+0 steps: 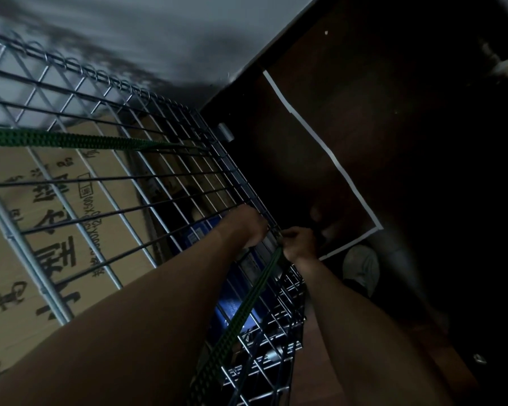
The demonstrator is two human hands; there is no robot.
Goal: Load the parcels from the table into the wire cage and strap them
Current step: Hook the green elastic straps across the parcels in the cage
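Head view, tilted and dim, looking down along both bare forearms to a wire cage (147, 159) seen from above. The cage is a grid of silver and dark wires with a coiled wire binding along its far top edge. Inside it, on the left, lies a large brown cardboard parcel (56, 218) printed with dark characters; lower and nearer the cage's right wall sits a blue parcel (238, 309), partly hidden behind the wires and the left forearm.

A green strap (247, 312) runs from the lower middle of the frame up along the cage's right wall to the point where the two hands meet. A second length of green strap (65, 139) crosses the cage from the left edge toward the far right corner; whether the two lengths are one strap cannot be told.

The left hand (251, 230) is curled at the cage's upper right edge, fingers closed against the wires just beside the strap's upper end; whether it pinches the strap or only the wire cannot be told. The right hand (298, 241), outside the cage wall, is closed in a narrow grip on the strap's upper end, touching the cage edge.

Beyond the cage lies a dark brown floor (393, 127) marked with a line of white tape (329, 150) that turns a corner near the right hand. A pale shoe (361, 266) shows below that corner. The upper left is a grey, blurred wall (159, 30).
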